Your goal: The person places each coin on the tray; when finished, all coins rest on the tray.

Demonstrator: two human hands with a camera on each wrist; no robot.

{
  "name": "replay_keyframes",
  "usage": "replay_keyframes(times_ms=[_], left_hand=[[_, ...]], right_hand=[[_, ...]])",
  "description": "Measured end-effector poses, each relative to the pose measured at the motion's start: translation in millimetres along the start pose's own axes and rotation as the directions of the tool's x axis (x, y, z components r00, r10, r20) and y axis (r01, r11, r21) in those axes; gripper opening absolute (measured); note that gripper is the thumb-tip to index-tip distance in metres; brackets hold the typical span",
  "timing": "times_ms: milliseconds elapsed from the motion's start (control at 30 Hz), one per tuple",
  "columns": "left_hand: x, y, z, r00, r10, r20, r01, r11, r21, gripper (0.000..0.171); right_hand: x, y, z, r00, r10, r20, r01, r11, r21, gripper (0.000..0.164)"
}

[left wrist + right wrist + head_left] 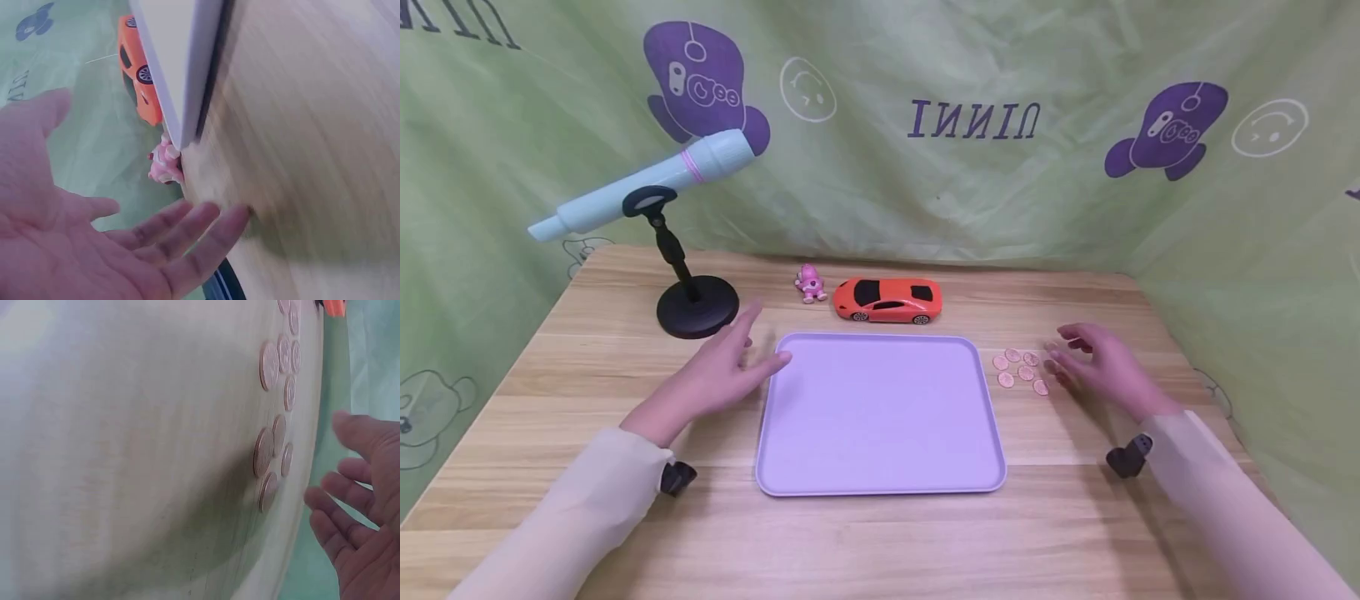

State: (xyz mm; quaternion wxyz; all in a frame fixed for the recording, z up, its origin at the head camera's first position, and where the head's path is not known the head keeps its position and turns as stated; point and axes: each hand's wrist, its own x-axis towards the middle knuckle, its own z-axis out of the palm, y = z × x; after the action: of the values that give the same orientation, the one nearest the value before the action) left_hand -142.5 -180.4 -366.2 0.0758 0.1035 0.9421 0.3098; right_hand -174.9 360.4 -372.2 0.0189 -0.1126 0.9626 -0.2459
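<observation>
A purple tray (880,417) lies flat in the middle of the wooden table. Over its upper left corner hovers my left hand (718,371), thumb and fingers spread and holding nothing; in the left wrist view the palm of that hand (94,244) shows beside the tray's edge (181,81). To the right of the tray are several copper-coloured coins (1026,372), spread flat on the wood. My right hand (1097,367) is just right of these coins, fingers loosely bent with nothing in them. The right wrist view shows the coins (269,365) apart from the hand (362,500).
Behind the tray stand an orange toy car (891,301) and a small pink figurine (810,284). At the back left, a black stand (697,306) carries a light blue tube (647,183). A printed green cloth (985,200) hangs behind the table.
</observation>
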Motion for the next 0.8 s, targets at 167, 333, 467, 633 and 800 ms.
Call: replay_keyframes(times_ms=[167, 333, 467, 633, 800], left_hand=[[2.2, -1.8, 0.5, 0.998, -0.037, 0.042, 0.041, 0.995, -0.092, 0.093], [4.4, -0.3, 3.8, 0.981, -0.114, 0.16, 0.153, 0.953, -0.262, 0.092], [5.1, 1.4, 7.8, 0.96, -0.144, 0.24, 0.229, 0.896, -0.381, 0.091], [4.9, 1.1, 12.2, 0.959, -0.13, 0.251, 0.231, 0.872, -0.431, 0.09], [4.3, -0.1, 17.3, 0.963, -0.116, 0.245, 0.217, 0.872, -0.439, 0.087]], right_hand=[[13, 5, -2, 0.997, 0.037, 0.066, -0.041, 0.998, 0.056, 0.042], [27, 13, -5, 0.986, 0.102, 0.135, -0.112, 0.991, 0.068, 0.039], [35, 21, -6, 0.977, 0.126, 0.17, -0.129, 0.992, 0.008, 0.039], [42, 26, -7, 0.972, 0.13, 0.194, -0.131, 0.991, -0.006, 0.037], [46, 25, -8, 0.968, 0.128, 0.216, -0.13, 0.992, -0.008, 0.033]])
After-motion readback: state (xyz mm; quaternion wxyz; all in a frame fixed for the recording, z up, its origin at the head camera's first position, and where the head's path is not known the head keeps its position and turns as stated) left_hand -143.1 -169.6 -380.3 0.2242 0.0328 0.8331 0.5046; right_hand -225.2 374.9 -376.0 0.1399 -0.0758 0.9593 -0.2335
